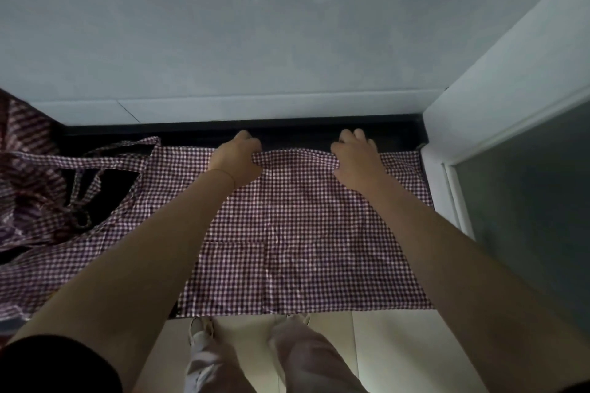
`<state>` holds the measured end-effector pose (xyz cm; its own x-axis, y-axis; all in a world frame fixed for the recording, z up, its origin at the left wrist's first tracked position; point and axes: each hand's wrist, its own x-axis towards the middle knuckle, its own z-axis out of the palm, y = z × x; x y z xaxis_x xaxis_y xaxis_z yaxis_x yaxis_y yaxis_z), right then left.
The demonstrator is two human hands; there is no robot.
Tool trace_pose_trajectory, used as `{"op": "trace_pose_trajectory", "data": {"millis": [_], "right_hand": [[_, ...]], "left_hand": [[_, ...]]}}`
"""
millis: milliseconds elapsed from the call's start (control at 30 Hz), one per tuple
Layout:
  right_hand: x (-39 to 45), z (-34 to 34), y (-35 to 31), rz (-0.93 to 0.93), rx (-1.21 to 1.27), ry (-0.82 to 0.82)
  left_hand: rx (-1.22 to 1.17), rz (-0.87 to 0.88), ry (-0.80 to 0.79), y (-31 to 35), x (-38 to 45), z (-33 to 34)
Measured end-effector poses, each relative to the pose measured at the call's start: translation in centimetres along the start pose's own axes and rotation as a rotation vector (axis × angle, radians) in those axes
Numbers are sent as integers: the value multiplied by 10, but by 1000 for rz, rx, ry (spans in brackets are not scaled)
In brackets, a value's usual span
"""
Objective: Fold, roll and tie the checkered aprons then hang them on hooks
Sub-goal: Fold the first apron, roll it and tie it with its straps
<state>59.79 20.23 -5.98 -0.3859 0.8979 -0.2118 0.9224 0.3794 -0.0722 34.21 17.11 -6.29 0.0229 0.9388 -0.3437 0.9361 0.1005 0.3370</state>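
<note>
1. A checkered apron (303, 233) lies spread flat on a dark table (319, 134) that runs along a pale wall (255, 25). Its near edge hangs just over the table's front, and its straps (121, 156) trail off to the left.
2. The left hand (236, 159) and the right hand (357, 163) both sit at the apron's far edge, near the wall. Each has its fingers curled and pinching a bunch of cloth, so the edge between them is gathered into a small ridge.
3. This looks like the start of the first fold: the far edge is about to be drawn toward the near one.
4. A heap of more checkered cloth (28, 175) lies at the left, touching the loose straps.
5. Risks, as I judge them:
   - The straps could drag or tangle with the heap and pull the fold crooked.
   - Uneven pull from the two hands would skew the edges.
   - The overhanging near edge could slide off the table if the cloth is tugged forward.
</note>
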Motion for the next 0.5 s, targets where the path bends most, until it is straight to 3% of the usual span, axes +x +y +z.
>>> {"op": "trace_pose_trajectory", "data": {"millis": [133,267,367,433,500], "right_hand": [[-7,-12,-6,-44,58,-44],[-20,-22,7,237,-46,-190],[-26,-27,8,339,63,-279],[-25,-37,4,385,164,-234],[-24,-49,-2,382,226,-70]], "left_hand": [[-42,-78,-60,-1,-9,-7],[202,-244,-160,-27,-21,-19],[204,-304,-201,-40,-30,-27],[145,-336,-132,-42,-35,-35],[46,-345,88,-44,-39,-45]]}}
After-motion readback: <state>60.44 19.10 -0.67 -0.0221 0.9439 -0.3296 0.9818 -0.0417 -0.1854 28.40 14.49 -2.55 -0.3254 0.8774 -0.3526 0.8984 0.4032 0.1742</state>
